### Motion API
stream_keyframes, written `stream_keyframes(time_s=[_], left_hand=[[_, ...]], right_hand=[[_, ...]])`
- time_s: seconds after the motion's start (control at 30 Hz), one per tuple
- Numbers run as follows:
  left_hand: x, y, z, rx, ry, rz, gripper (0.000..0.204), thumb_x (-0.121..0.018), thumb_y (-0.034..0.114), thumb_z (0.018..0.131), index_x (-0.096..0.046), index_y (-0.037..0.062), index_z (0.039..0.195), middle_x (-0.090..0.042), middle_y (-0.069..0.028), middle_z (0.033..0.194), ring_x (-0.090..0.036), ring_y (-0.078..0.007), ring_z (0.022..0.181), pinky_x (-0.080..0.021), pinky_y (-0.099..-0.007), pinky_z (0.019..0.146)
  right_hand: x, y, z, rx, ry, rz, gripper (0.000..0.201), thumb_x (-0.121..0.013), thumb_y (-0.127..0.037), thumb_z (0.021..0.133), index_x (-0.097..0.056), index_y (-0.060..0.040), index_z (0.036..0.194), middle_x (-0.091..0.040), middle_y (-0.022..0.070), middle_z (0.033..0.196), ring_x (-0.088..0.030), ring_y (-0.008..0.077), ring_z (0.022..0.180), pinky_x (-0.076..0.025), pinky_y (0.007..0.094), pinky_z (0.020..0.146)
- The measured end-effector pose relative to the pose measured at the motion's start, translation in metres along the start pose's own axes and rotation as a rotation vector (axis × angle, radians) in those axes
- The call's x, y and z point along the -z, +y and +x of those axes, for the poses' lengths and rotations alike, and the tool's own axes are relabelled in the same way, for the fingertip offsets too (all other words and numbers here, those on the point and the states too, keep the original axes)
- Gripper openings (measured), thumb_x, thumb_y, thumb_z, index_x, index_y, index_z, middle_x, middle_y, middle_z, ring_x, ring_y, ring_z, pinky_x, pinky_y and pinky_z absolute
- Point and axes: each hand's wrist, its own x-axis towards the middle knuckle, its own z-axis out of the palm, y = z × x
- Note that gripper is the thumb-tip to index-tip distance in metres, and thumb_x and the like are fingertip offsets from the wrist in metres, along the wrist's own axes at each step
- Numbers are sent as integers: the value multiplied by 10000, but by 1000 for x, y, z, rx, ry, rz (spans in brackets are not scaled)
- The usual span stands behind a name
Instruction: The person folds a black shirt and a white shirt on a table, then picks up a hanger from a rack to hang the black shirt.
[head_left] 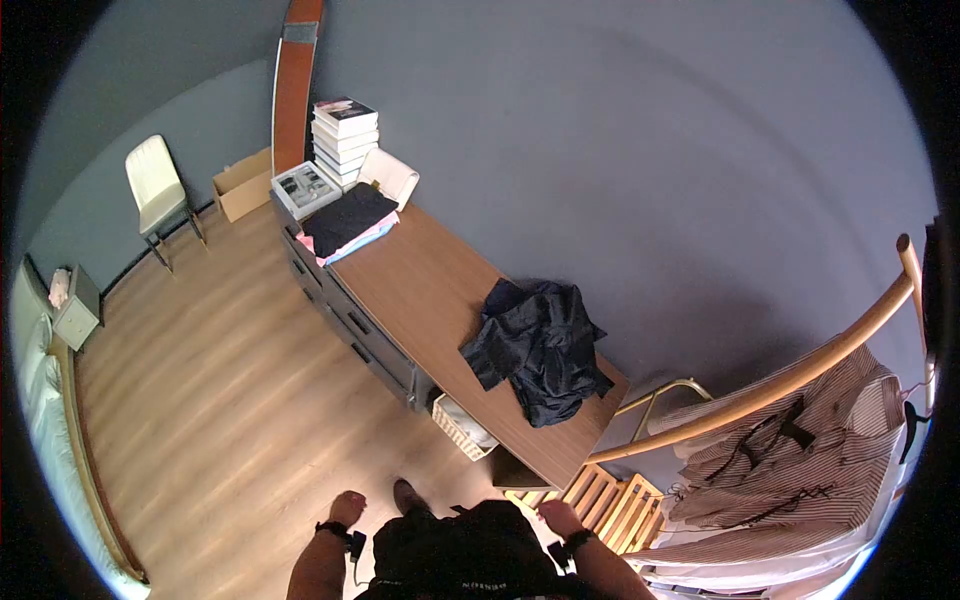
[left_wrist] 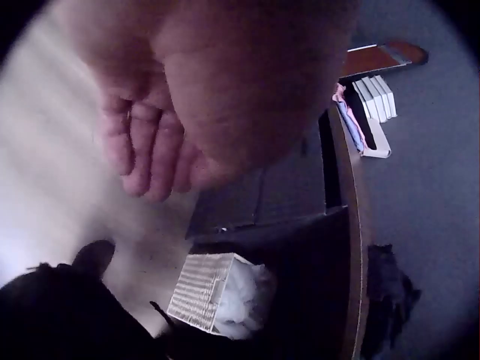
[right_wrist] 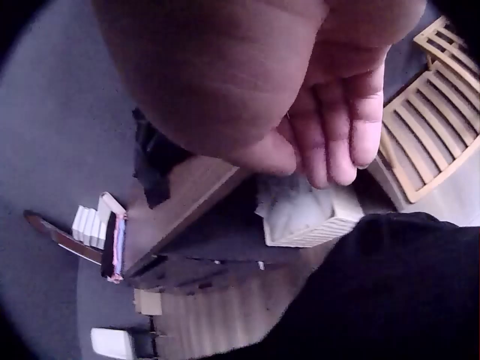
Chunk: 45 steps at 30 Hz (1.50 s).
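Inspector A: State of the fingers?

Inspector B: Left hand (head_left: 347,508), fingers loosely curled toward the palm, holding nothing; right hand (head_left: 559,517), fingers relaxed and slightly bent, likewise holding nothing.

Inspector A: Position of the garment?

Inspector B: The rumpled black garment of faintly glossy cloth (head_left: 545,350) lies ahead of the fingertips, nearer the right ones, on the long brown wood-grain tabletop (head_left: 430,290); no finger touches it; whether it is one piece or two, I cannot tell.

Inspector A: Principal hazard?

Inspector B: A poor first grip, in my judgement; dark folds on dark folds obscure sleeves and hem, so the fingers could pinch two layers and drag the heap crooked; pulled toward the fingers, a loose end could slip over the near edge and drop onto the cream woven rectangular basket (head_left: 456,430), which stands low, ahead of and between the hands.

Inspector A: Secondary hazards?

Inspector B: The small black wrist camera (head_left: 355,545), just behind the left fingers, could snag cloth; the pale wooden slatted rack (head_left: 590,495), just beside the right fingers, could catch a trailing sleeve.
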Motion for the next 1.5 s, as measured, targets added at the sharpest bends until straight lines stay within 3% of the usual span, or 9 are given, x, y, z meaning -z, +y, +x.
stream_keyframes(time_s=[0.07,0.1,0.2,0.37,0.43,0.73,1.0,1.3,1.5], left_hand=[[25,13,5,169,43,-88,252,-548,264,850,-739,106,811,-721,-147,868,-688,-323,894,-542,-436,832],[29,1,10,251,60,-52,281,-543,297,842,-756,114,826,-730,-156,885,-694,-329,889,-540,-432,840],[27,-42,19,311,-10,-84,291,-555,304,823,-761,105,771,-734,-151,869,-702,-321,875,-541,-418,838],[10,-43,-22,359,-31,-278,219,-546,146,921,-651,-37,984,-697,-175,795,-671,-262,651,-554,-362,584],[4,-57,-39,477,-223,-842,243,-573,178,897,-724,-4,953,-746,-105,816,-719,-222,751,-565,-338,675],[-20,-35,-38,599,-250,-466,335,-563,233,915,-687,-42,1063,-751,-125,935,-725,-217,808,-565,-301,721],[20,68,-10,503,40,-529,219,-570,147,942,-659,-36,1022,-734,-137,875,-699,-213,744,-540,-320,659],[33,273,50,189,-158,-682,414,-641,294,965,-579,6,1257,-667,-119,1150,-639,-184,1000,-522,-337,883],[4,408,93,290,-477,-842,885,-677,452,917,-185,62,1541,-368,-169,1504,-378,-284,1395,-423,-497,1062]], right_hand=[[15,5,29,42,222,129,194,-562,-205,869,-685,-55,853,-697,143,834,-686,317,860,-549,431,743],[63,-26,39,-398,170,647,225,-549,-198,908,-687,-21,912,-706,147,874,-690,300,874,-544,397,756],[105,-20,77,-577,382,851,281,-653,-248,877,-685,-32,1054,-718,158,1010,-692,302,980,-531,388,856],[161,7,141,-707,516,600,739,-761,-355,787,-462,-21,1376,-506,283,1360,-494,417,1279,-430,436,1060],[178,7,160,-575,589,379,932,-826,-357,734,-346,-34,1464,-318,252,1516,-430,396,1343,-403,425,1097],[190,0,207,-731,291,336,1191,-833,-402,703,-75,-120,1578,-111,187,1629,-124,407,1492,-200,478,1215],[194,76,209,-740,358,448,414,-701,-262,797,-666,-46,1149,-674,228,1155,-662,336,1062,-515,389,933],[209,-24,165,-430,791,1154,199,-581,-153,856,-595,-13,997,-585,13,828,-532,138,783,-463,304,733],[188,-73,142,-233,374,1034,198,-697,-153,888,-595,-25,999,-619,36,894,-577,116,861,-492,298,771]])
